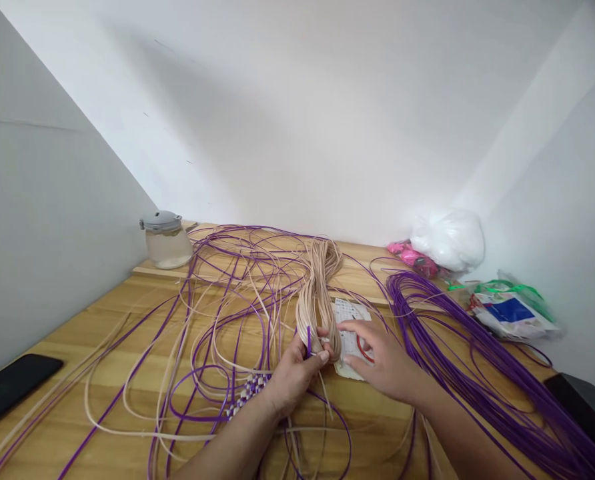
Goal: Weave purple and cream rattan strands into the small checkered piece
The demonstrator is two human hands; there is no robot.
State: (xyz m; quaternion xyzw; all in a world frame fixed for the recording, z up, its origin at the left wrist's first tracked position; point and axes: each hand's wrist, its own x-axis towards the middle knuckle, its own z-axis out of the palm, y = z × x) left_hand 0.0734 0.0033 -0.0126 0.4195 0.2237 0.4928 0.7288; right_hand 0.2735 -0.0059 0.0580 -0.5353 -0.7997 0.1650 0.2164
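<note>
A hank of beige weaving strands (311,307) lies across the middle of the table, tied narrow partway along. My left hand (297,373) is closed on the looped near end of this hank, thumb on top, and a short purple strand shows beside its fingers. Just to the right, my right hand (382,360) hovers with its thumb and fingers apart, holding nothing visible. Beneath it are a printed paper sheet (347,340) and a red ring-like item (361,348), partly covered. A purple-and-white checked woven piece (250,392) sits partly behind my left forearm.
Loose purple and beige strands sprawl over the wooden table (82,340). A lidded glass jar (167,247) stands back left; a black phone (15,383) lies at left. On the right are a purple hank (457,340), a white bag (447,240), plastic packets (517,310) and a black box (585,407).
</note>
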